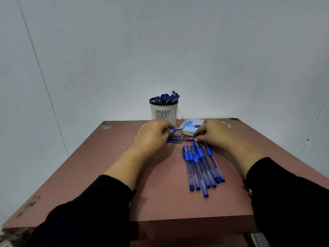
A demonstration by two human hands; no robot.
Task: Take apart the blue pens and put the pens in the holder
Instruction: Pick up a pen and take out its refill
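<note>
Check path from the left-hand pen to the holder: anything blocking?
Nothing visible does. The left hand grips a pen just in front of the holder. The holder's open top is crowded with blue pens. The white tray sits to the right, off that line.

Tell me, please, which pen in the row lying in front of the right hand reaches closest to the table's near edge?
It is the pen in the middle of the row of blue pens; its end cap juts out nearer than all the others.
</note>
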